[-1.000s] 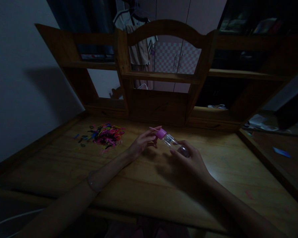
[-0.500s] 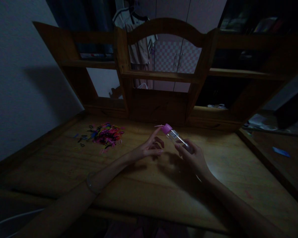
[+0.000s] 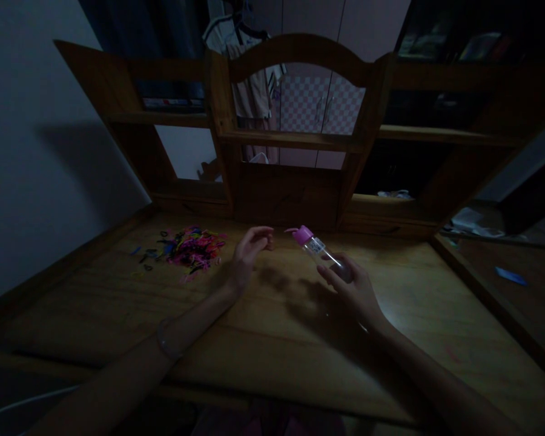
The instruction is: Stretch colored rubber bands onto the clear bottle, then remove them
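Note:
My right hand (image 3: pixel 356 290) is closed round the lower part of a clear bottle (image 3: pixel 329 260) with a pink cap. The bottle is tilted, its cap up and to the left, and the cap's flip lid (image 3: pixel 291 230) stands open. A small printed label shows below the cap. Left of the bottle and apart from it, my left hand (image 3: pixel 246 257) hovers over the desk with loosely bent fingers and nothing visible in them. Further left lies a pile of small colourful bands (image 3: pixel 195 248), which look like hair ties, some scattered at its edge.
The wooden desk (image 3: pixel 254 345) carries a shelf unit (image 3: pixel 295 140) along its back. A wall (image 3: pixel 22 181) borders the left side. Beyond the desk's right edge, a blue packet (image 3: pixel 510 276) lies on a brown surface. The room is dim.
My left hand has moved away from the bottle's open lid, to the left, with its fingers now more bent. My right hand and the bottle stay nearly in place.

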Available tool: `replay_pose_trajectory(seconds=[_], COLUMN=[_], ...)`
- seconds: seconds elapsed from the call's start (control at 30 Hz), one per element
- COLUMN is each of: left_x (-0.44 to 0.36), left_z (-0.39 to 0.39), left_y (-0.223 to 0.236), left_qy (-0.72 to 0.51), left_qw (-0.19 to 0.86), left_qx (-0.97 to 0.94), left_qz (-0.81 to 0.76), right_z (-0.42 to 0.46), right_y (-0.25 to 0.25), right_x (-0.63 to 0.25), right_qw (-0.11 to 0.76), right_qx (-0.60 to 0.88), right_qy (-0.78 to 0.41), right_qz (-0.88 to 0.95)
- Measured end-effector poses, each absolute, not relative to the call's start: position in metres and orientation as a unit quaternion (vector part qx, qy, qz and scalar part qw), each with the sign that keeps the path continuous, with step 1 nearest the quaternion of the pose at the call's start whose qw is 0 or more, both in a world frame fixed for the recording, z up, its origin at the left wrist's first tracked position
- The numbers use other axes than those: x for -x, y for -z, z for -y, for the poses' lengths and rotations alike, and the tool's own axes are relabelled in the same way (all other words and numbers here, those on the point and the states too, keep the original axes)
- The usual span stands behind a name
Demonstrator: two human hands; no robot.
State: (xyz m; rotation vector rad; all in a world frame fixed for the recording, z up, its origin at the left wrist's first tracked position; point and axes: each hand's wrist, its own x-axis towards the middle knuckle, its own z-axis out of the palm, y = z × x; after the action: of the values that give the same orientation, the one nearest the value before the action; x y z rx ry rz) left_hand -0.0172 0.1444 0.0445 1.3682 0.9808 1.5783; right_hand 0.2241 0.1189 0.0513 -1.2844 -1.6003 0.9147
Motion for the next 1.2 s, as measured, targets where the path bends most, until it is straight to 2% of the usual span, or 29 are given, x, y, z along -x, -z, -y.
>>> replay_pose_trajectory(seconds=[0.3,0.77,1.0,1.2], left_x=[0.004,0.009,0.003,-0.001], left_z=[-0.139,-0.142,-0.136,-0.134], left_y=[-0.047,-0.043,-0.047,-0.046], left_qy=[-0.554,-0.552,-0.517,-0.524], left_qw=[0.521,0.565,0.617,0.625], left_qx=[-0.574,-0.550,-0.544,-0.523], left_qz=[-0.303,-0.272,-0.236,-0.245], right_z=[-0.111,-0.114,-0.116,-0.117], right_y=[-0.058,-0.049,-0.041,-0.036], right_x=[-0.222,-0.227,-0.228,-0.225], right_qw=[0.393,0.382,0.352,0.331], right_qx=[0.513,0.518,0.503,0.482], right_qy=[-0.318,-0.209,-0.114,-0.105], right_qz=[0.693,0.736,0.781,0.805])
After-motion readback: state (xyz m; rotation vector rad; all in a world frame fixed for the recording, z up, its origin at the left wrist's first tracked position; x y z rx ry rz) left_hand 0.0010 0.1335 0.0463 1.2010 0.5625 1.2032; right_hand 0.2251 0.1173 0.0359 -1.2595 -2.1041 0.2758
